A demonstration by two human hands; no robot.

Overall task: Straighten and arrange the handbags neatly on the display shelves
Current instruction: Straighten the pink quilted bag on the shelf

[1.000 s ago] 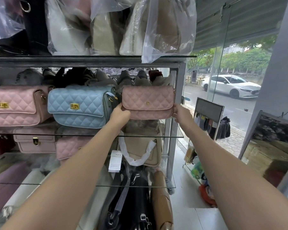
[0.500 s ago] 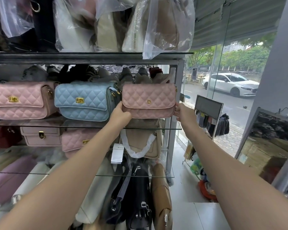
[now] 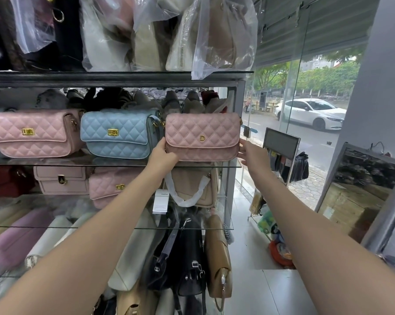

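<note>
The shelving unit (image 3: pixel 236 189) carries several glass tiers packed with bags. The item under inspection sits on the glass shelf (image 3: pixel 228 165) that holds a front row of three quilted bags.

From that shelf's left end, the row reads pale pink handbag (image 3: pixel 32 133), blue handbag (image 3: pixel 119 135), then the D-clasp handbag (image 3: pixel 202 135). This last bag occupies the shelf's right end at the front edge, just beside the blue handbag and close to the right upright. Its base is at the glass or barely above it; I cannot tell which.

Orientation: the D-clasp handbag stands upright and roughly level. Its long axis runs along the shelf's front edge, and its flap and gold clasp face outward, matching its two neighbours. In my judgement it is being squared into line with the row, so that all three fronts present evenly to a customer.

The left hand (image 3: pixel 162 155) grips the bag's lower left corner, thumb to the front and fingers curled under and behind. The right hand (image 3: pixel 252 153) holds the lower right end, thumb at the front edge and fingers out of sight behind the bag. A hold at both ends lets the bag be turned and slid without tipping.
</note>
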